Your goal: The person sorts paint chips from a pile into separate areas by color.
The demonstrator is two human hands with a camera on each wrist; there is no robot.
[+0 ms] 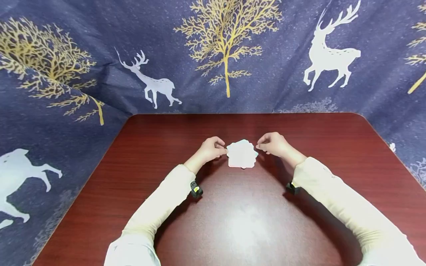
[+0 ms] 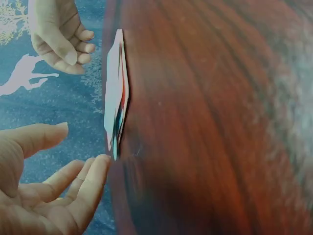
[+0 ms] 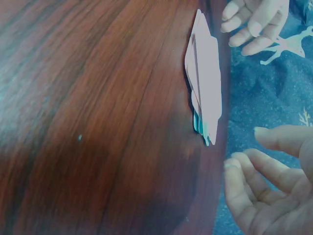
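A loose pile of white cards (image 1: 242, 154) lies in the middle of the table, its corners splayed in different directions. In the left wrist view the cards (image 2: 114, 93) show as a thin stack with gaps between layers and some red and teal at the edges. My left hand (image 1: 209, 149) is at the pile's left side, thumb apart from the fingers, fingertips close to the edge; whether they touch it I cannot tell. On the other side, my right hand (image 1: 275, 144) has its fingers loosely bent just off the pile. Nothing sits between the fingers of either hand.
The dark red wooden table (image 1: 159, 147) has rounded far corners. Behind it hangs a blue cloth (image 1: 213, 81) printed with white deer and golden trees. Dark wrist cameras (image 1: 196, 190) are strapped over the pale sleeves (image 1: 163, 199).
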